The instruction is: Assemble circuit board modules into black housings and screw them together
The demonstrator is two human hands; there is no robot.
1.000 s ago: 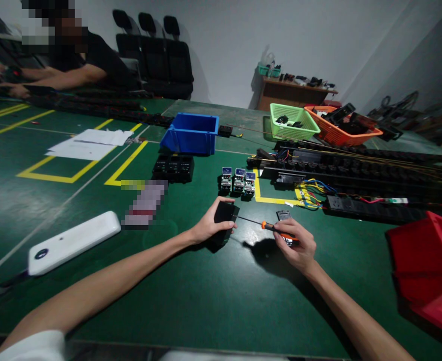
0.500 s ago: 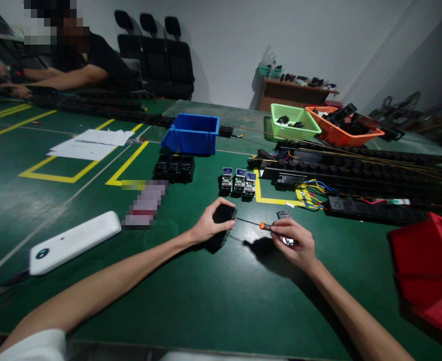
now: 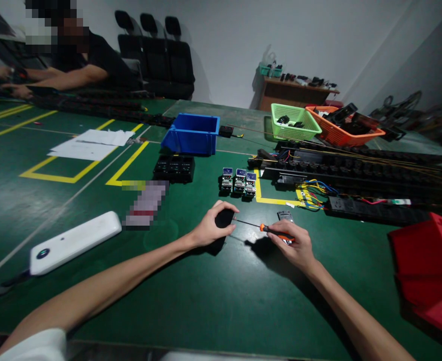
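Black box [image 3: 224, 217] partly hidden

Plain white cloth sleeve [image 3: 36, 347] on the slender left arm [image 3: 119, 278]; hem rounded, slightly loose, near the elbow. Arm bare below it, left hand [image 3: 209, 228] too. Slim right forearm [image 3: 351, 298] bare; right hand [image 3: 298, 245] likewise.

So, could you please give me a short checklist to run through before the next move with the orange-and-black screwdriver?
1. Black box-shaped part gripped by the left hand: ok.
2. Orange-and-black screwdriver held in the right hand: ok.
3. Slim metal shaft directed at the black part: ok.
4. Its tip properly seated: cannot tell, too small.
5. Three small silver-and-blue circuit modules clear of both hands: ok.
6. Small black-and-silver piece untouched by the right hand: cannot tell, partly covered.
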